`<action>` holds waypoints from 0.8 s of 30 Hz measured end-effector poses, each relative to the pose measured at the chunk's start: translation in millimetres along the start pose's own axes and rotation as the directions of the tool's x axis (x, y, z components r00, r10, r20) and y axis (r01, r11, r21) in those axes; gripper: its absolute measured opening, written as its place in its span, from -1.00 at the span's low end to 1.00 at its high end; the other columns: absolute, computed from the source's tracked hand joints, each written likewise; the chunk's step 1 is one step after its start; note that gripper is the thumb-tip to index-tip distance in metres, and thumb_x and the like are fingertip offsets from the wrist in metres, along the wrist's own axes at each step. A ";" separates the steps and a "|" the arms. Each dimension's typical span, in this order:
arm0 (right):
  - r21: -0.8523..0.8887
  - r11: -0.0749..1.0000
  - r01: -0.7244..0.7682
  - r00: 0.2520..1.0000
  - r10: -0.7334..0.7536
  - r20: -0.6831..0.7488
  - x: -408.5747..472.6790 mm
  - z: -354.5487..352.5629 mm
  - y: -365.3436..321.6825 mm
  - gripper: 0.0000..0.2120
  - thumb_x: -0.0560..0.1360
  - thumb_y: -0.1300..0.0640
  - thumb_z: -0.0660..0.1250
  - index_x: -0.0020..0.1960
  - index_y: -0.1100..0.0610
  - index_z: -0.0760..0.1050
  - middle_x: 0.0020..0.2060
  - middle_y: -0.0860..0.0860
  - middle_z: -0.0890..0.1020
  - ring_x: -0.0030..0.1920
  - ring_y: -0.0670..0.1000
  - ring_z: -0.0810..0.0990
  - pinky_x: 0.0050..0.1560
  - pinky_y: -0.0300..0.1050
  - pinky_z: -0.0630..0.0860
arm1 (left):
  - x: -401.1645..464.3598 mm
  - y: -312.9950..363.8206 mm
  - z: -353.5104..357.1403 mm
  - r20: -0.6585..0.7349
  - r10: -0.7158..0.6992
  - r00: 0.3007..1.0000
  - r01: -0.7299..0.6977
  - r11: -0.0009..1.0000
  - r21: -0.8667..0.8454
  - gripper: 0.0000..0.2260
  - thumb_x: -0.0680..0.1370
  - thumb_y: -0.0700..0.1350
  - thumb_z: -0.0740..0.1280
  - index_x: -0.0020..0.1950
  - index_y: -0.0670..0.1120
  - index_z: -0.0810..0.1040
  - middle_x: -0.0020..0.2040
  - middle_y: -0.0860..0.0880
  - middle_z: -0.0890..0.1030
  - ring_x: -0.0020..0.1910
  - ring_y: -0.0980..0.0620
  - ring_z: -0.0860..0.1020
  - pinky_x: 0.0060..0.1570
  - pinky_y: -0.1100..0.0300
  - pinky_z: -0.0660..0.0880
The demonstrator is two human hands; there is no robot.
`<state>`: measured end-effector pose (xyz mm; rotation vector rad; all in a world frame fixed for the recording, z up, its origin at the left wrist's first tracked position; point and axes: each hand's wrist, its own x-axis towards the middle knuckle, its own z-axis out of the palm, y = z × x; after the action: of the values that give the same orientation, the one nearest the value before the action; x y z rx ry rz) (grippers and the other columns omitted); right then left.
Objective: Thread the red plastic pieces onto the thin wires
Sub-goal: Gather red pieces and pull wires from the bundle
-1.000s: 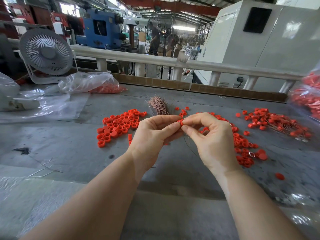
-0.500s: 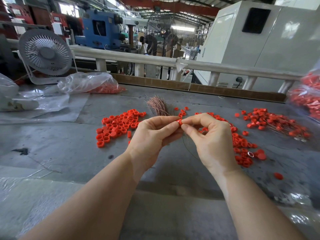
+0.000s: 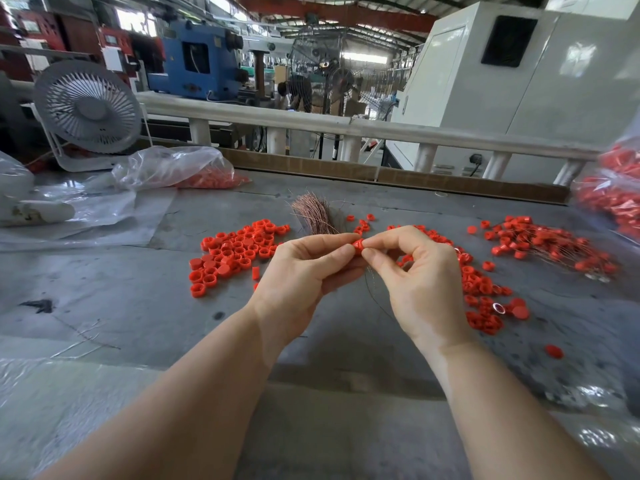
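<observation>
— How many hands are at work, and what are they doing?
— Two. The left hand (image 3: pixel 304 268) and the right hand (image 3: pixel 415 271) meet above the middle of the table (image 3: pixel 121 299), and both pinch one red cap (image 3: pixel 357 244) between fingertips. A thin wire (image 3: pixel 372 289) hangs down from between them.
— Where are the other red caps?
— In three loose groups on the table. One pile of caps (image 3: pixel 235 251) lies left of the hands, too many to count. A second scatter of caps (image 3: pixel 481 289) lies to the right, partly behind the right hand, with two silvery rings among it. A third group, the caps already on wires (image 3: pixel 547 244), sits further right. One single cap (image 3: pixel 554 351) lies apart, nearer the table's edge.
— And the spare wires?
— One copper-coloured wire bundle (image 3: pixel 317 216) lies just behind the hands.
— Anything else?
— Two clear bags holding red caps: one bag (image 3: pixel 173 168) at the back left, another bag at the right edge (image 3: pixel 613 199). One grey fan (image 3: pixel 88 107) stands at the back left.
</observation>
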<state>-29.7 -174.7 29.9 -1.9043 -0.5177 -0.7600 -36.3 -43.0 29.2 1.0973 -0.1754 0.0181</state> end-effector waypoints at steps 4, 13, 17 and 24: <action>0.004 1.000 0.000 1.000 0.000 0.001 -0.2 -0.5 -0.8 -0.87 0.39 0.31 0.44 -0.21 0.10 0.61 -0.29 -0.04 0.64 -0.20 -0.13 0.55 -0.19 -0.49 0.34 | -0.6 1.2 -0.2 0.008 -0.007 1.000 0.007 1.000 -0.002 -0.84 0.49 -0.38 0.25 -0.06 -0.23 0.59 -0.25 -0.10 0.68 -0.26 0.07 0.66 -0.24 0.31 0.58; 0.016 1.000 -0.022 1.000 0.022 0.002 -0.4 -0.6 -0.3 -0.84 0.40 0.30 0.43 -0.22 0.05 0.60 -0.29 -0.06 0.64 -0.21 -0.15 0.55 -0.19 -0.48 0.35 | -0.7 -0.8 -0.1 -0.015 0.052 0.999 -0.050 0.993 0.108 -0.86 0.46 -0.36 0.30 -0.08 -0.20 0.61 -0.24 -0.09 0.69 -0.24 0.05 0.66 -0.05 0.14 0.59; 0.015 1.000 -0.023 1.000 0.023 0.002 -0.5 -0.3 0.4 -0.82 0.40 0.31 0.43 -0.22 0.03 0.58 -0.29 -0.06 0.64 -0.23 -0.15 0.54 -0.21 -0.48 0.35 | -0.4 -2.6 -0.2 -0.025 0.116 0.993 -0.108 0.970 0.215 -0.84 0.46 -0.36 0.32 -0.11 -0.13 0.62 -0.26 -0.06 0.69 -0.24 0.06 0.66 -0.04 0.15 0.58; 0.000 1.000 -0.019 1.000 0.019 0.015 -0.9 -0.1 0.1 -0.84 0.40 0.31 0.43 -0.21 0.07 0.59 -0.28 -0.03 0.64 -0.21 -0.14 0.54 -0.20 -0.48 0.35 | -1.9 -4.0 0.6 -0.024 0.163 0.986 -0.153 0.958 0.242 -0.85 0.47 -0.38 0.32 -0.10 -0.16 0.61 -0.30 -0.03 0.68 -0.29 0.11 0.65 -0.26 0.35 0.55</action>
<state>-30.3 -174.9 29.2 -1.9140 -0.5082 -0.7337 -37.8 -45.3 25.7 1.3206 -0.2257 0.2116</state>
